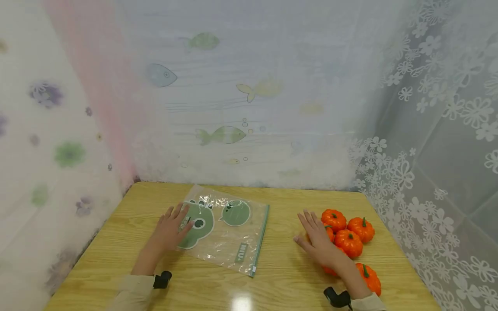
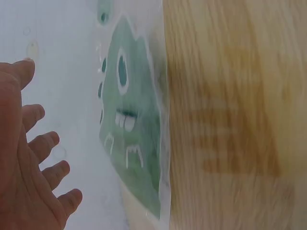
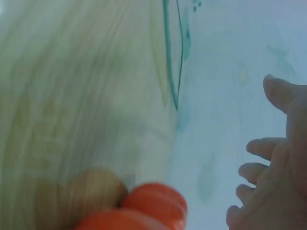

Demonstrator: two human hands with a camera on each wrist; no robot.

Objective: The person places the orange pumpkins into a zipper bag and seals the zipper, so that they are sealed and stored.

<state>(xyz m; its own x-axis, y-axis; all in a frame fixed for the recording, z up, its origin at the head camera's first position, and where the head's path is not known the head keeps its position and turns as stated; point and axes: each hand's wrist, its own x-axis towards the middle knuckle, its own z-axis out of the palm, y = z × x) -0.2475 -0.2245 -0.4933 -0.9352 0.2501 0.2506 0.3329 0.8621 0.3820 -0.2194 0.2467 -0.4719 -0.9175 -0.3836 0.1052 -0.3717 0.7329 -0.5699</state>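
A clear zip bag printed with green cartoon shapes lies flat on the table, its green slider edge to the right. Over its left part my left hand hovers with fingers spread, holding nothing; the left wrist view shows the hand above the bag's green print. My right hand is also spread and empty, above the left side of several small orange pumpkins, partly hiding some. In the right wrist view two pumpkins sit below the hand.
The wooden table ends at a pale curtain with printed fish. A flower-patterned sheer curtain hangs along the right edge, another curtain along the left. One pumpkin sits nearer the front, beside my right forearm.
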